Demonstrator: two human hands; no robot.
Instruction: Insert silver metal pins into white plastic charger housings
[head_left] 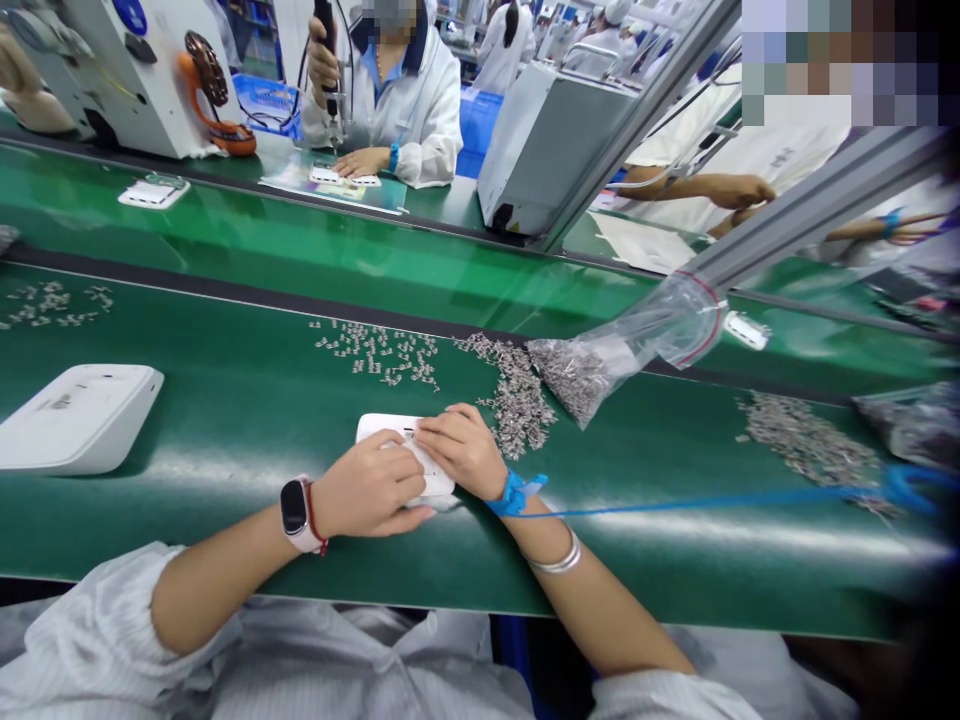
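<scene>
A white plastic casing (375, 426) lies on the green work surface in front of me, partly covered by both hands. My left hand (371, 487) rests over its left part, fingers bent and close together; what the fingertips hold, if anything, is hidden. On the upper right part of the casing is my right hand (463, 450), its fingers bunched on the casing near a small dark slot. Just beyond the hands lie scattered small metal parts (382, 352), and a denser pile of metal parts (519, 395) is beside my right hand.
An open plastic bag of metal parts (577, 375) lies beyond the pile. A larger white device (82, 415) sits at left. A blue cord (675, 503) runs rightward from my right wrist. Across the belt, a person (405, 110) holds a screwdriver.
</scene>
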